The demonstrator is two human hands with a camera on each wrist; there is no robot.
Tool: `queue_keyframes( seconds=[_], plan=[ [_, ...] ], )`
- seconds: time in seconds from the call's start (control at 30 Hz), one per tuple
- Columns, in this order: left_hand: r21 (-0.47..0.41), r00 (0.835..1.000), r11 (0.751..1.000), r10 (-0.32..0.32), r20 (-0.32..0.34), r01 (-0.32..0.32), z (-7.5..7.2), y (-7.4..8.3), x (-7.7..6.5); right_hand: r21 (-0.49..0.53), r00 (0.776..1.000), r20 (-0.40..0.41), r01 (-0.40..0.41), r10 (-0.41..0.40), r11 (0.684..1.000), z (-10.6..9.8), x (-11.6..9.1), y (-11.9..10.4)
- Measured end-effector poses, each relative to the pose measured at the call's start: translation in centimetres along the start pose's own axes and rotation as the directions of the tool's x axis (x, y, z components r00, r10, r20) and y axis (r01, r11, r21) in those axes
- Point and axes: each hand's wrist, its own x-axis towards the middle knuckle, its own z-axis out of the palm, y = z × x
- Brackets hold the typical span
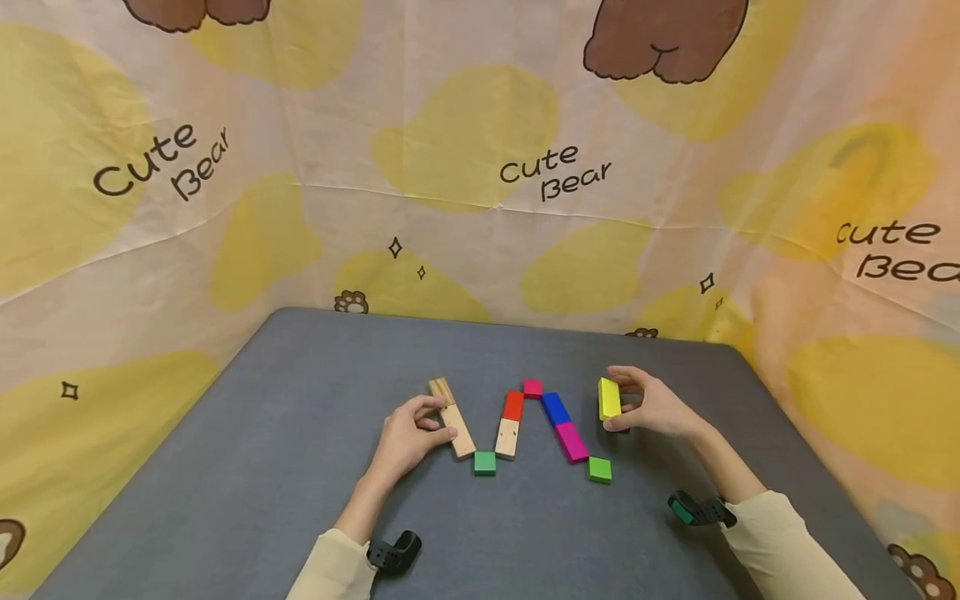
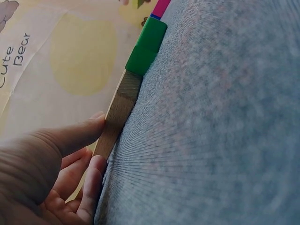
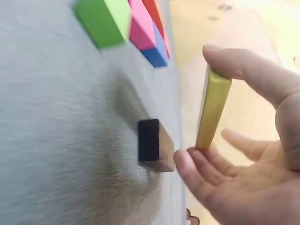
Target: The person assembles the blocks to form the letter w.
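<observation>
My left hand grips the plain wooden block at the left end of a zigzag row, thumb and fingers on its sides. Another wooden block continues beyond it. In the left wrist view, the thumb touches the wood and green blocks follow along the row. My right hand pinches a yellow block by its ends between thumb and fingers. The right wrist view shows this yellow block raised off the table, with a black-ended block on the surface beside the fingers.
The row continues with a green block, a wooden block, a red block, a pink block, a blue block, a magenta block and a light green block. A patterned cloth hangs behind the grey table.
</observation>
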Motion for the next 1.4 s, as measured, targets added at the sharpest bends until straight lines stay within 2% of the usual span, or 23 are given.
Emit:
queue_keyframes(
  seconds=[0.2,0.4,0.73,1.0,1.13,1.4],
  plan=[
    [-0.009,1.0,1.0,0.008,-0.003,-0.008,-0.2,0.1,0.0,-0.019,0.999,-0.013,-0.052,0.052,0.998,0.6,-3.5,-0.8],
    [-0.008,1.0,1.0,0.008,-0.005,-0.008,-0.4,0.2,0.0,-0.06,0.995,0.013,-0.103,0.104,0.993,0.7,-5.2,-0.7],
    [-0.014,1.0,1.0,0.006,-0.005,-0.006,-0.5,0.1,0.0,-0.111,0.982,0.128,-0.129,0.143,0.985,1.1,-5.1,-0.7],
    [-0.016,1.0,1.0,0.008,-0.005,-0.008,-0.3,0.0,0.1,-0.084,0.992,0.046,-0.111,0.115,0.99,1.7,-4.6,-0.2],
    [-0.015,1.0,1.0,0.008,-0.001,-0.008,-0.2,0.0,0.1,-0.051,0.992,0.003,-0.128,0.129,0.99,2.0,-4.5,0.1],
    [-0.009,1.0,1.0,0.004,-0.002,-0.004,-0.2,0.0,0.1,-0.031,0.991,-0.027,-0.134,0.133,0.991,2.2,-4.4,0.4]
  ],
)
